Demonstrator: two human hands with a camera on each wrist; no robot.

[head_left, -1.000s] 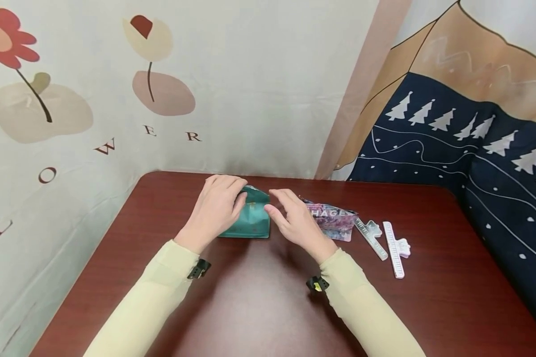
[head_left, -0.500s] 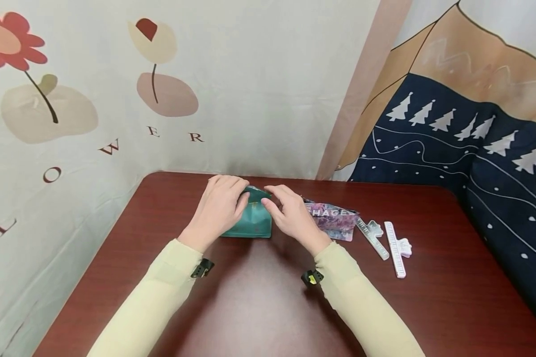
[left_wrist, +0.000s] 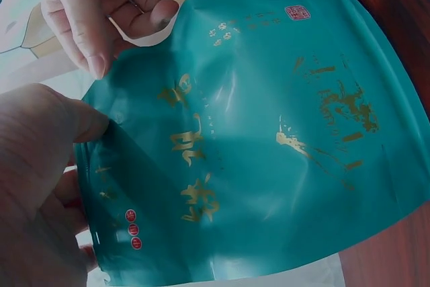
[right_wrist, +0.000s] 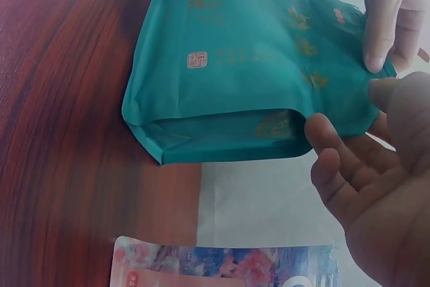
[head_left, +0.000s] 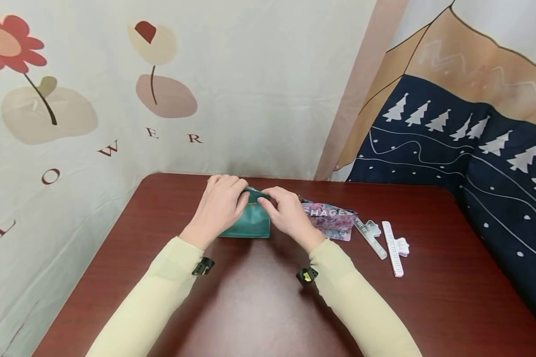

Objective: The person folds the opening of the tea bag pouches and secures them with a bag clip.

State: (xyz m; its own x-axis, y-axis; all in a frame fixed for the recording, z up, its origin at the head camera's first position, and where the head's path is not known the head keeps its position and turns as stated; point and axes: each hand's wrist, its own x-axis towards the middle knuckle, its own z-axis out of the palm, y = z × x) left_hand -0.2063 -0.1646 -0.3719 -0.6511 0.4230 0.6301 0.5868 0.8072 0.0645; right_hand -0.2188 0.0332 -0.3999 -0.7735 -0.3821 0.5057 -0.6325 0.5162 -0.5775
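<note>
at the far edge of the table (head_left: pixel 259 297), our left hand (head_left: pixel 219 208) and right hand (head_left: pixel 286 213) pinch the top of the teal pouch (head_left: pixel 250 223), likely light, crinkly, slippery, best gripped at its flat seam.

Two bare hands, long pale-yellow sleeves (head_left: pixel 161 292) to the wrists, small black clip-like device (head_left: pixel 202 266) under each wrist, the right one with a yellow spot

Dark red wooden table (head_left: pixel 451 307) against flower-printed cloth (head_left: pixel 94 99) and tree-patterned hanging (head_left: pixel 464 148).
</note>
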